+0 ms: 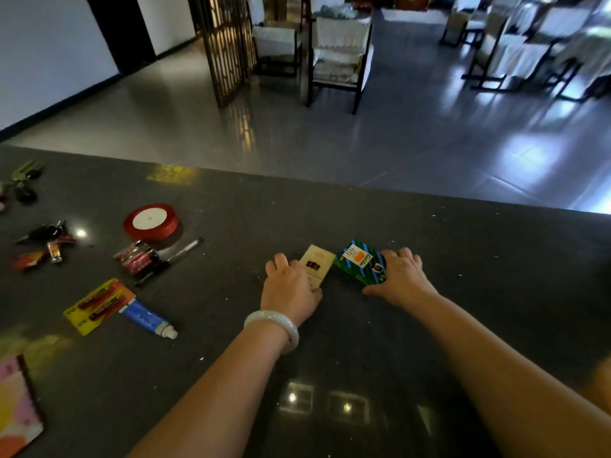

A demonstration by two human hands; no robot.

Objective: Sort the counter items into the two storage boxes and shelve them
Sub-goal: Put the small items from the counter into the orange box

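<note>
On the dark counter [363, 342] my left hand [288, 287], with a white bangle on the wrist, grips a small cream box [318, 264] by its left side. Just to the right, my right hand [404, 277] grips a green striped box [358, 261] from its right side. Both boxes lie flat on the counter, close together but apart. No storage box is in view.
To the left lie a red ribbon spool [151, 222], a pen [180, 254], red batteries [139, 258], a yellow blister card [97, 304], a blue tube [147, 318], keys [43, 233] and a colourful notebook [16, 408]. Past the counter's far edge are floor and chairs [337, 57].
</note>
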